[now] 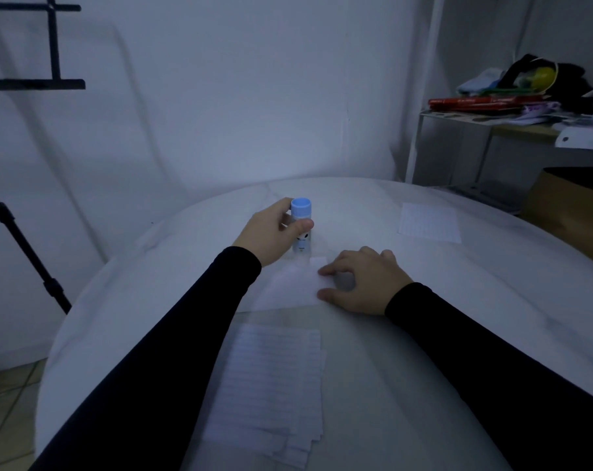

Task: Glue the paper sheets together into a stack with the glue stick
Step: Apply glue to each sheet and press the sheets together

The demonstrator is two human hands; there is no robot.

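one loose pile of lined sheets [271, 385] lay nearest the person on the round white table [424, 351], its lower edges fanned so the number of sheets could not be told. beyond the pile lay one plain white sheet [288, 287], and the right hand [363, 282] rested on that sheet's right edge, fingers bent, thumb and fingertips pressing the paper down. just beyond this sheet stood one glue stick [301, 229], upright, blue cap on; the left hand [271, 232] gripped its body, thumb across the front. one more lined sheet [429, 222] lay far right of the glue stick. behind the table were a pale wall, a black stand at left and a cluttered shelf [512, 110] at right.
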